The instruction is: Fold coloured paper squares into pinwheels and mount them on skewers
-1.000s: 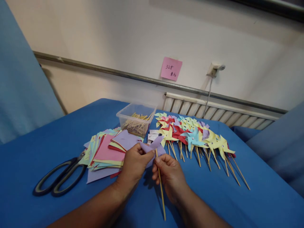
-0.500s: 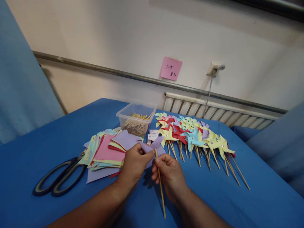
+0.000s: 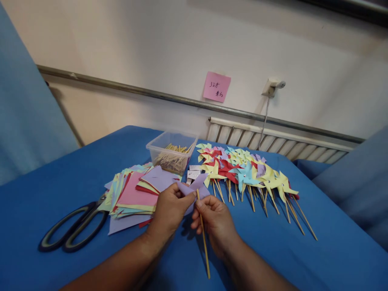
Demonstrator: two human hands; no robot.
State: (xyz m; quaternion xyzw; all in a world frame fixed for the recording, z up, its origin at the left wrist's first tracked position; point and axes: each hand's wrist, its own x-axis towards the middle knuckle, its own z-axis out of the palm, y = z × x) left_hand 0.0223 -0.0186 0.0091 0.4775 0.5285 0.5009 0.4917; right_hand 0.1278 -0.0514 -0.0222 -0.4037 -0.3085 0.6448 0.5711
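My left hand [image 3: 171,204] is closed on a purple paper pinwheel [image 3: 199,182], its thumb pressed near the centre. Against the pinwheel's near side lies the upper end of a thin wooden stick [image 3: 204,242], which slants down toward me. My right hand [image 3: 214,218] pinches that stick just below the paper between thumb and fingers. Whether a pin joins stick and paper is hidden by the fingers. Left of my hands is a stack of coloured paper squares [image 3: 136,194], with large dark-handled scissors [image 3: 72,226] partly under its edge.
Behind the stack stands a clear plastic box [image 3: 154,151] of wooden sticks. Small white boxes [image 3: 194,173] sit beside it. Several finished pinwheels [image 3: 245,173] lie in rows to the right on the blue table cover [image 3: 303,266]. A radiator [image 3: 279,139] runs along the wall.
Both hands keep nearly the same hold on pinwheel and stick. The whole view has shifted slightly, so the things on the table appear a little further left.
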